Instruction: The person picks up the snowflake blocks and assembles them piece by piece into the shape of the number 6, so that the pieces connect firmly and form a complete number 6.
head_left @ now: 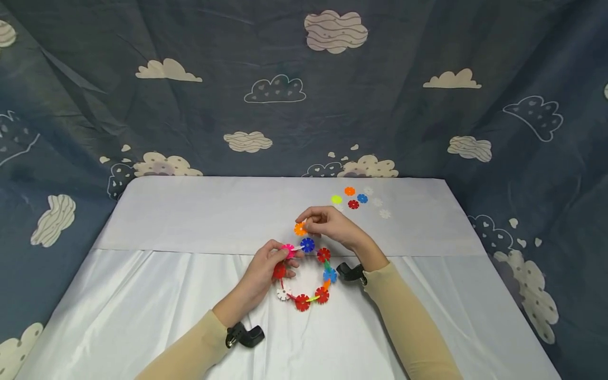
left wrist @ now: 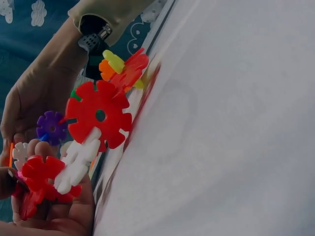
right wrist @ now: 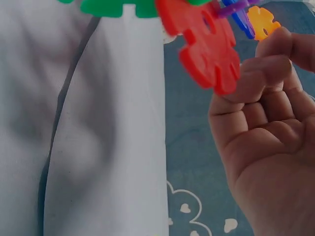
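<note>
My left hand (head_left: 261, 270) grips a ring of joined plastic snowflake discs by its pink disc (head_left: 287, 249). Several red discs, such as the lowest red disc (head_left: 302, 302), alternate with other colours around the loop. A white disc (left wrist: 78, 162) is slotted into a large red disc (left wrist: 99, 115) in the left wrist view. Between thumb and fingers, my right hand (head_left: 336, 228) pinches an orange disc (head_left: 300, 229), just above the dark blue disc (head_left: 307, 245) at the ring's top. Whether the orange and blue discs touch cannot be told.
Loose discs lie on the white-covered table (head_left: 199, 216) beyond my right hand: an orange loose disc (head_left: 349, 191), a yellow-green disc (head_left: 336, 199), a red loose disc (head_left: 353, 204), a light blue disc (head_left: 362, 198) and several white ones. A dark cloud-print curtain (head_left: 218, 116) surrounds the table.
</note>
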`<state>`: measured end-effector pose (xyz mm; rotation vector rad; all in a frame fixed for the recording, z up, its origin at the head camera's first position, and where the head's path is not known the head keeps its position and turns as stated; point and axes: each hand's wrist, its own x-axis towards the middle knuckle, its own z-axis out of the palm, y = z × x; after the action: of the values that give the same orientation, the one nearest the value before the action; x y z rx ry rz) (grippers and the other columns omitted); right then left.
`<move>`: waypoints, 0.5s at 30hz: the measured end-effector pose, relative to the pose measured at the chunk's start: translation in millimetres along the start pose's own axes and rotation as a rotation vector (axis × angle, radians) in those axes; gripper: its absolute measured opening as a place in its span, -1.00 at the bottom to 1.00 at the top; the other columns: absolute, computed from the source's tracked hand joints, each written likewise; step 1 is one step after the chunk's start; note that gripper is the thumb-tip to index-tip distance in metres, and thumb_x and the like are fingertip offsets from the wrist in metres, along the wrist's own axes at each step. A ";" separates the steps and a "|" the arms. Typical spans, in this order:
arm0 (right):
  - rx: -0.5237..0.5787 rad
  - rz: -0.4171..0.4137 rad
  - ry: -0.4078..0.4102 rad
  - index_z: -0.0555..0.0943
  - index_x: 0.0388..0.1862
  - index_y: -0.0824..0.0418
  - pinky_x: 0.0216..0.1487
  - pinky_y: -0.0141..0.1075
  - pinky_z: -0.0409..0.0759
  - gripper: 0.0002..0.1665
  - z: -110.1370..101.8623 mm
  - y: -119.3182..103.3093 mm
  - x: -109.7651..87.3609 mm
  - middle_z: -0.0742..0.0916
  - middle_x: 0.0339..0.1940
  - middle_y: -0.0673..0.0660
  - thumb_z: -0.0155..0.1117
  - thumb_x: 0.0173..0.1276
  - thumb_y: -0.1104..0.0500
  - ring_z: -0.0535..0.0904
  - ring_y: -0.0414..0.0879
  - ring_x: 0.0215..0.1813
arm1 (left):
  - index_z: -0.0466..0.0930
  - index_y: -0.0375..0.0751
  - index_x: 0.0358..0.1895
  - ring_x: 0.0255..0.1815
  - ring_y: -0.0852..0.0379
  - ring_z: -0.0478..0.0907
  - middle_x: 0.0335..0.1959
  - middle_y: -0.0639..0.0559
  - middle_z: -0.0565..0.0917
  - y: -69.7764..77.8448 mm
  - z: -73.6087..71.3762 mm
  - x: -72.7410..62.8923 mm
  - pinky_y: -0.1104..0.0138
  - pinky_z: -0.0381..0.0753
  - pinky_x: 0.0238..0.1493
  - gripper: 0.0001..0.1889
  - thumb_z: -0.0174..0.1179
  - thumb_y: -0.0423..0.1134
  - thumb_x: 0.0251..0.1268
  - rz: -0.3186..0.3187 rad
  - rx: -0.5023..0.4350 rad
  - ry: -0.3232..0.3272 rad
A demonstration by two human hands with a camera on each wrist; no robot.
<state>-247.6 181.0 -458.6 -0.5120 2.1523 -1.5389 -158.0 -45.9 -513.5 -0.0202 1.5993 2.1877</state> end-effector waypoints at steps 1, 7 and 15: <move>-0.013 0.003 0.000 0.73 0.11 0.28 -0.08 -0.22 0.67 -0.72 0.4 0.5 0.0 0.77 -0.27 0.02 0.30 0.55 0.16 0.60 0.14 -0.22 | 0.35 -0.16 -0.04 -0.17 0.12 0.75 0.10 -0.19 0.83 0.5 -0.2 -0.2 0.29 0.81 -0.11 -0.89 0.02 -0.21 0.71 -0.002 0.003 -0.002; -0.056 0.017 -0.011 0.77 -0.03 0.24 0.09 -0.27 0.72 -0.79 1.0 2.5 -0.8 0.83 -0.08 0.09 0.36 0.52 0.14 0.71 -0.03 -0.08 | 0.37 -0.16 -0.06 -0.16 0.14 0.75 0.13 -0.22 0.81 1.3 -0.4 -0.8 0.30 0.82 -0.08 -0.87 0.05 -0.20 0.71 0.001 -0.002 -0.013; -0.095 -0.002 -0.049 0.79 0.07 0.25 0.12 -0.30 0.72 -0.74 0.1 6.4 -0.2 0.83 0.06 0.16 0.42 0.48 0.20 0.71 -0.04 0.01 | 0.38 -0.17 -0.07 -0.15 0.14 0.75 0.18 -0.32 0.76 -0.1 -1.5 0.6 0.26 0.83 -0.06 -0.89 0.04 -0.24 0.71 0.006 -0.016 -0.012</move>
<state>-247.6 183.1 -464.7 -0.5774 2.1952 -1.4158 -158.8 -47.1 -514.3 -0.0079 1.5771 2.2011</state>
